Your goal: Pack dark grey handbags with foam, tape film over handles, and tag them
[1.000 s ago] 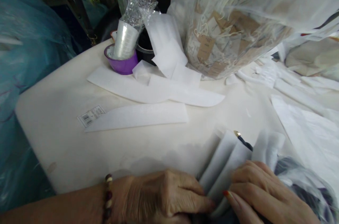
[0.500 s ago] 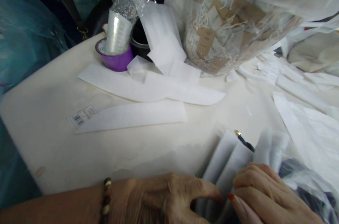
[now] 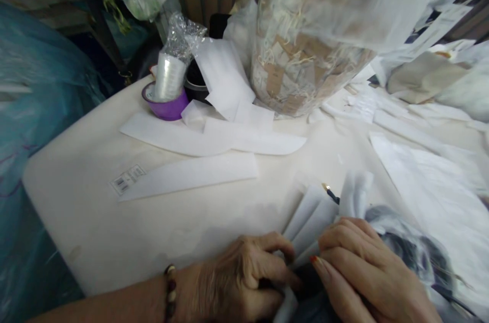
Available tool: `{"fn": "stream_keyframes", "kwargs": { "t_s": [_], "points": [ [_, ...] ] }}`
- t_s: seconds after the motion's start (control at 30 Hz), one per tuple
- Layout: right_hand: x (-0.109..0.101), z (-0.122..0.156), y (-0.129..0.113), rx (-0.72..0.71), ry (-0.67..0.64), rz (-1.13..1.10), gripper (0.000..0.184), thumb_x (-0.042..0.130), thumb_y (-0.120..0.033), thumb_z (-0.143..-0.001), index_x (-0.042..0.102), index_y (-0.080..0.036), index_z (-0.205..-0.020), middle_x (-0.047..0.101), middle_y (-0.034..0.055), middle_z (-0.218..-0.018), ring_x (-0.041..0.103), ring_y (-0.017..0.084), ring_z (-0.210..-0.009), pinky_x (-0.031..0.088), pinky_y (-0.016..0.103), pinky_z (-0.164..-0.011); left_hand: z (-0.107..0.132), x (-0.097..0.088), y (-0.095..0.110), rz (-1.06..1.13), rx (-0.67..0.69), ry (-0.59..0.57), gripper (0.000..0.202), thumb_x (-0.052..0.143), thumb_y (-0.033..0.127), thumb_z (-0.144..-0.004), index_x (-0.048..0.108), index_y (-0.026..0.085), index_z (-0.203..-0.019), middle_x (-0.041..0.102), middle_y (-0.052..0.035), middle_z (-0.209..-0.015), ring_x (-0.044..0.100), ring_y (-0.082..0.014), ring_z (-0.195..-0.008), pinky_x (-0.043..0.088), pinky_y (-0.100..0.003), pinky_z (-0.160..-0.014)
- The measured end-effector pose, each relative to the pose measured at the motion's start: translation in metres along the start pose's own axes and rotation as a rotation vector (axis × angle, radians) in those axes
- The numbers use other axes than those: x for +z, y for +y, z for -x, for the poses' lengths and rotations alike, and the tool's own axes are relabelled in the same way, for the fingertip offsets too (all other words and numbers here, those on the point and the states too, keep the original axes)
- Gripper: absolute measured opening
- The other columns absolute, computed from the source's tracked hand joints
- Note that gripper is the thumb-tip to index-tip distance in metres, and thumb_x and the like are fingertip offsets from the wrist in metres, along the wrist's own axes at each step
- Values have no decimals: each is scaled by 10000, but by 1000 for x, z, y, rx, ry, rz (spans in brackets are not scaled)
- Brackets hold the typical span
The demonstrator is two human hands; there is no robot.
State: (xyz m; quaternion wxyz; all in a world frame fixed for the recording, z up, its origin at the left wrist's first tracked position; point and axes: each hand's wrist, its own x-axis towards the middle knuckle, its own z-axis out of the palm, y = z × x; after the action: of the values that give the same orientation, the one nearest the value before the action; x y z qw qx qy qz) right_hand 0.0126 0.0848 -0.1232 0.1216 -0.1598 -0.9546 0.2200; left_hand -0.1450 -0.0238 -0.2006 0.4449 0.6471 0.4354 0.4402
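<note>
At the lower middle is my left hand (image 3: 244,277), a beaded bracelet (image 3: 170,292) on its wrist. Its fingers are curled at the lower edge of folded white sheet material (image 3: 311,216), which looks soft, like foam or padding. My right hand (image 3: 370,274) is closed on the same white sheet from the right, thumb and fingers together. A dark cord with a gold-coloured tip (image 3: 330,193) pokes out beyond the folds. Dark goods in clear plastic (image 3: 407,241) lie beside my right hand. What sits between the hands is dark and mostly hidden.
Cut white strips (image 3: 191,178) lie on the white table (image 3: 95,241) near a barcode label (image 3: 129,179). Behind them stand a purple tape roll (image 3: 168,108), a clear film roll (image 3: 168,76) and a bag of tags (image 3: 298,73). White sheets (image 3: 431,180) spread at right.
The camera view has tilted up and shifted. My left fingers have curled in more at the lower edge of the white sheet; my right hand keeps its hold.
</note>
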Motion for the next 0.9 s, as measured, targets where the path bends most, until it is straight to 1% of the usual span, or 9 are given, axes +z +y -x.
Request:
{"fn": "stream_keyframes", "kwargs": {
  "t_s": [0.1, 0.2, 0.27, 0.4, 0.5, 0.6, 0.73, 0.8, 0.9],
  "points": [
    [2, 2, 1, 0, 31, 2, 320, 404, -131, -901, 511, -211, -610, 520, -1, -599, 521, 130, -585, 413, 307, -637, -3, -2, -5, 68, -17, -23, 295, 518, 12, -750, 702, 120, -953, 600, -100, -1063, 591, -167, -979, 476, -259, -869],
    [4, 4, 0, 1, 49, 11, 338, 391, -117, -908, 476, -206, -593, 505, -12, -591, 510, 122, -582, 394, 302, -626, -5, -8, -11, 74, 31, -102, 265, 526, 58, -788, 705, 93, -980, 582, -118, -1099, 571, -174, -1010, 448, -266, -912],
    [5, 5, -1, 3, 37, 12, 326, 395, -108, -910, 479, -200, -609, 513, -12, -613, 513, 120, -607, 388, 302, -641, -7, -14, -13, 77, 48, -160, 243, 546, 99, -809, 708, 94, -990, 566, -104, -1102, 564, -160, -998, 432, -243, -920],
    [3, 4, -2, -21, 56, 8, 318, 391, -108, -911, 494, -196, -624, 517, -12, -613, 508, 119, -608, 390, 304, -645, -8, -22, -14, 14, 16, -256, 249, 546, 193, -858, 698, 117, -1039, 542, -83, -1126, 543, -142, -980, 406, -223, -935],
    [2, 4, -1, -6, 46, 1, 320, 392, -122, -915, 504, -200, -626, 529, -3, -623, 523, 128, -613, 404, 303, -652, -5, -23, -14, -7, 29, -275, 298, 526, 306, -885, 685, 147, -1079, 521, -81, -1164, 541, -129, -911, 416, -227, -917],
    [0, 7, 1, 17, 31, -9, 309, 399, -137, -917, 523, -205, -642, 544, 9, -648, 540, 136, -635, 417, 301, -669, -1, -16, -11, 23, 57, -195, 344, 480, 359, -905, 678, 150, -1093, 528, -94, -1162, 549, -140, -913, 425, -246, -916],
    [-1, 10, 0, 9, 18, 10, 302, 401, -141, -911, 544, -204, -653, 542, 14, -648, 531, 140, -636, 413, 308, -669, 3, 2, -6, -16, 1, -65, 271, 476, 232, -902, 662, 177, -1091, 576, -84, -1105, 528, -176, -1055, 410, -288, -961],
    [0, 8, 0, -10, 24, 18, 303, 411, -131, -901, 536, -199, -634, 537, 10, -631, 519, 137, -621, 403, 307, -655, 3, 15, -7, -38, -12, 25, 222, 519, 182, -862, 679, 181, -1016, 596, -59, -974, 559, -163, -979, 451, -263, -883],
    [6, 1, 0, -40, 57, 27, 297, 433, -102, -872, 511, -191, -600, 542, 2, -617, 508, 127, -607, 381, 301, -636, -1, 30, -15, -65, -33, 163, 111, 567, 187, -810, 670, 165, -774, 570, -25, -790, 576, -151, -852, 478, -222, -722]
  ]
}}
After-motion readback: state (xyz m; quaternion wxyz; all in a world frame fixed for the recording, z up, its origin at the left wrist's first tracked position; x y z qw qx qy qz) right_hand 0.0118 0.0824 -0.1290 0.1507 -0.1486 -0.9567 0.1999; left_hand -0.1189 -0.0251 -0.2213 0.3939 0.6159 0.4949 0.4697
